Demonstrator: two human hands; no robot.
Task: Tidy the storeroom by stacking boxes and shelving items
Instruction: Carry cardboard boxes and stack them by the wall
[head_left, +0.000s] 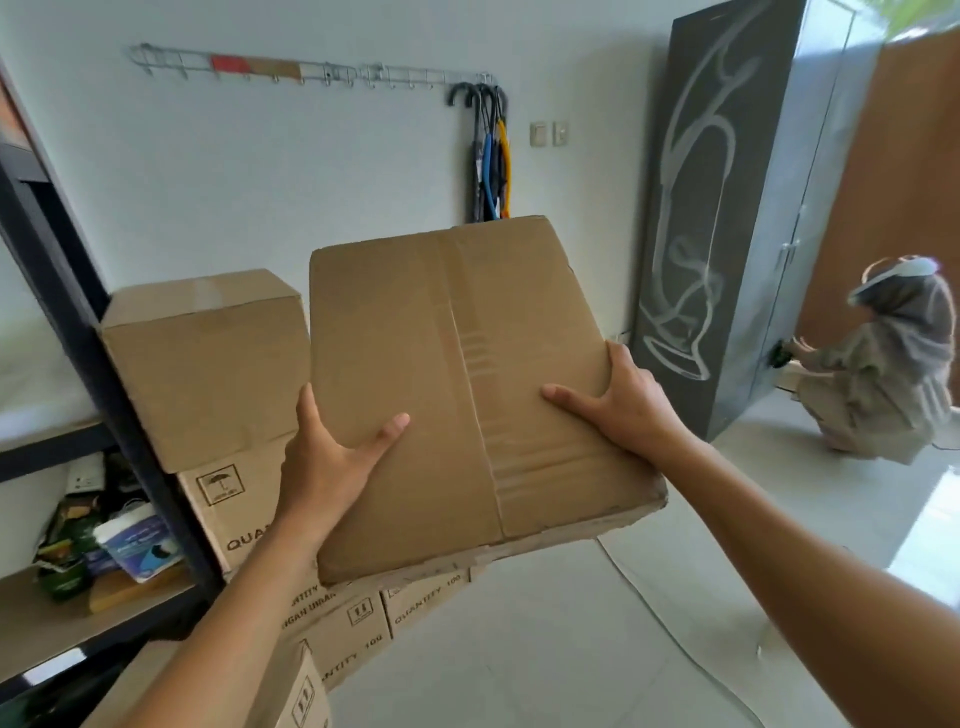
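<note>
A large brown cardboard box (457, 364) with a taped centre seam is held up in front of me, tilted. My left hand (332, 457) grips its lower left edge, thumb on the top face. On its right edge my right hand (618, 400) holds it, thumb spread over the top. To the left stands a stack of cardboard boxes (208, 364); the top one is plain, the ones beneath are printed with "QUANTITY". More printed boxes (353, 623) sit low under the held box.
A dark metal shelf rack (78, 322) at the left holds packets and a tub (135, 540). Umbrellas (491, 156) hang from wall hooks. A grey metal cabinet (737, 208) stands at right; a person (883, 364) crouches beside it. A white cable (675, 623) runs across the tiled floor.
</note>
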